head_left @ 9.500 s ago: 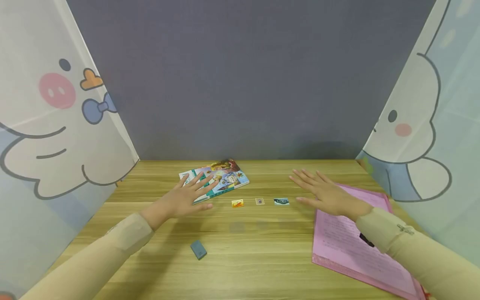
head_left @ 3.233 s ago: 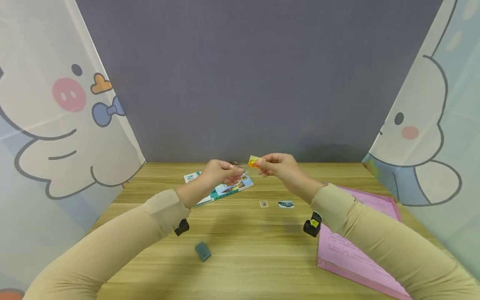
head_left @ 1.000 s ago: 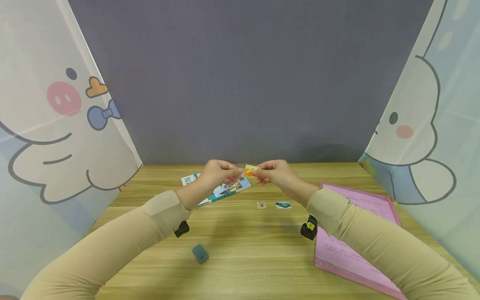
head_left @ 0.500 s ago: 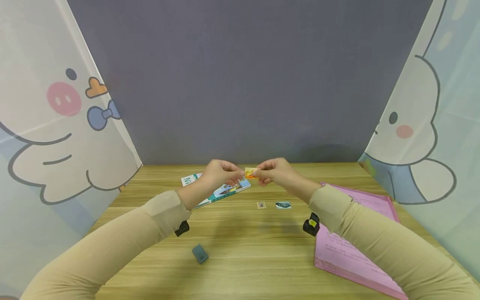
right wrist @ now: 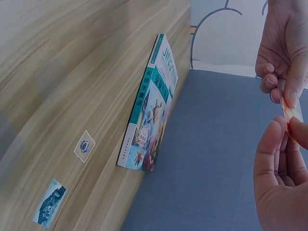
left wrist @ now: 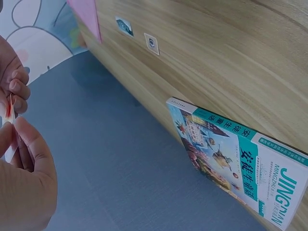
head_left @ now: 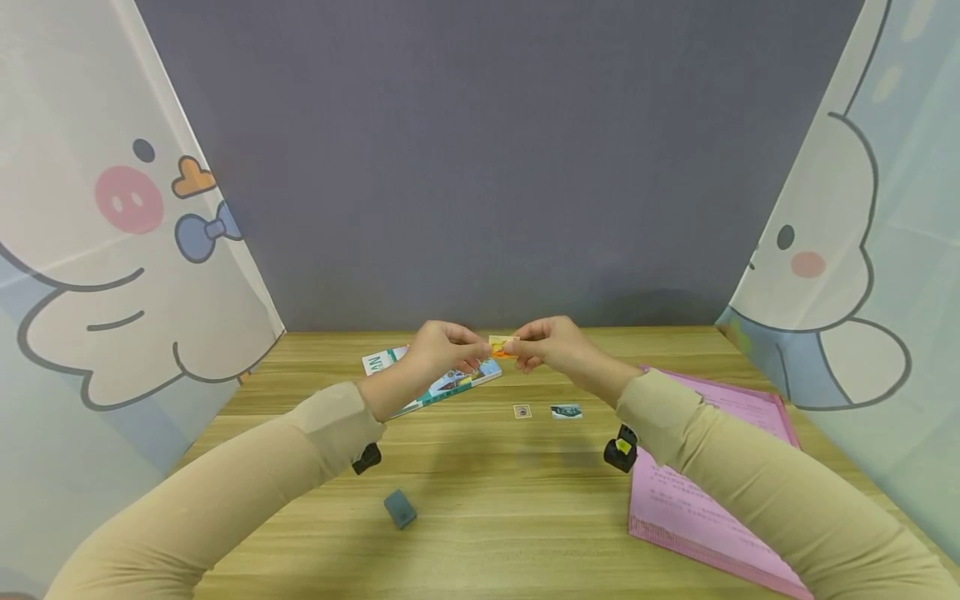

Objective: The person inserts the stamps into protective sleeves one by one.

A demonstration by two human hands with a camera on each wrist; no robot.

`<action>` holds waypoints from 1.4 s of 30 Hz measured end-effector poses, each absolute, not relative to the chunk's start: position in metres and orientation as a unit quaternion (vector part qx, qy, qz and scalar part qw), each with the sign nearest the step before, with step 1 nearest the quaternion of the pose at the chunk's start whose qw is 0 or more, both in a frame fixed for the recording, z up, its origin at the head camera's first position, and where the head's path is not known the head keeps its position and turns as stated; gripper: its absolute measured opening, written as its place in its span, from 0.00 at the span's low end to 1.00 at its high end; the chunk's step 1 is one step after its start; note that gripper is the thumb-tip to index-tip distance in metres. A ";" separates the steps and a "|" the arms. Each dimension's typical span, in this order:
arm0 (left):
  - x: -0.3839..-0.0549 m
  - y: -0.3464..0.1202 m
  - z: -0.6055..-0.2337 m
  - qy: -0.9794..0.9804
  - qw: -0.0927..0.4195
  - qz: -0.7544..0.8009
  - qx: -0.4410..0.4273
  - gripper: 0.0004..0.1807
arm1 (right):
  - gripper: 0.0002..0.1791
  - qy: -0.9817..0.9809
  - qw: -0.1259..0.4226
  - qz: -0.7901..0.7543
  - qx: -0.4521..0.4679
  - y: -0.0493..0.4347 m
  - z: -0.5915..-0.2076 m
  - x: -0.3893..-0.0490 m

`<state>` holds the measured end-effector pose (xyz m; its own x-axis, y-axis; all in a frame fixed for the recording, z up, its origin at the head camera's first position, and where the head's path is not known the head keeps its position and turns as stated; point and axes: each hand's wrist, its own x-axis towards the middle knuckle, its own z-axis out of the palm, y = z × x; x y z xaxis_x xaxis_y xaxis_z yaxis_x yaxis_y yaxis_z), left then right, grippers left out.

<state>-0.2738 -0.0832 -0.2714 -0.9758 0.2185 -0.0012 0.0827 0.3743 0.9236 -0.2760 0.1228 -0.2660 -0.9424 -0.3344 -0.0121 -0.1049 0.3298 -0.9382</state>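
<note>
My left hand (head_left: 435, 352) and right hand (head_left: 558, 343) meet above the far part of the table. The right thumb and fingers pinch a small yellow-orange stamp (head_left: 498, 342). At the stamp's left edge, my left thumb and fingers pinch a small clear plastic sleeve (left wrist: 9, 153), which barely shows. How far the stamp sits within the sleeve cannot be told. Two more stamps lie on the wood below: a small square one (head_left: 522, 411) and a blue-green one (head_left: 566, 411). Nearer me, two faint clear sleeves lie on the table.
Behind my left hand lies a picture-covered book (left wrist: 226, 159). A pink folder (head_left: 697, 508) with printed sheets lies under my right forearm. Front left is a small dark grey block (head_left: 401, 508). A grey panel (head_left: 495, 167) stands at the table's back edge.
Earlier the yellow stamp lay on the table and both hands were spread. Later they held stamp and clear sleeve apart; now the hands are closer, with the left fingertips at the stamp's edge.
</note>
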 end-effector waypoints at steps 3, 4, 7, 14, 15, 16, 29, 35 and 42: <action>-0.272 -0.083 -0.271 0.827 0.060 0.553 0.088 0.10 | 0.16 0.810 0.102 -0.562 -0.137 0.122 -0.266 -0.276; -0.272 -0.083 -0.271 0.827 0.059 0.552 0.088 0.10 | 0.16 0.810 0.102 -0.561 -0.137 0.122 -0.266 -0.276; -0.272 -0.082 -0.271 0.828 0.055 0.551 0.086 0.10 | 0.16 0.810 0.103 -0.562 -0.136 0.121 -0.266 -0.276; -0.275 -0.082 -0.273 0.824 0.057 0.557 0.083 0.10 | 0.14 0.809 0.100 -0.564 -0.132 0.118 -0.267 -0.277; -0.275 -0.081 -0.273 0.823 0.058 0.559 0.081 0.10 | 0.14 0.809 0.100 -0.563 -0.132 0.117 -0.268 -0.278; -0.275 -0.081 -0.274 0.822 0.058 0.560 0.080 0.10 | 0.14 0.811 0.100 -0.562 -0.131 0.117 -0.268 -0.278; -0.275 -0.081 -0.274 0.808 0.058 0.579 0.088 0.13 | 0.13 0.816 0.092 -0.555 -0.131 0.120 -0.268 -0.279; -0.275 -0.087 -0.272 0.800 0.050 0.591 0.091 0.14 | 0.14 0.807 0.092 -0.568 -0.133 0.124 -0.266 -0.279; -0.275 -0.089 -0.274 0.793 0.043 0.601 0.085 0.11 | 0.14 0.801 0.091 -0.576 -0.132 0.127 -0.268 -0.279</action>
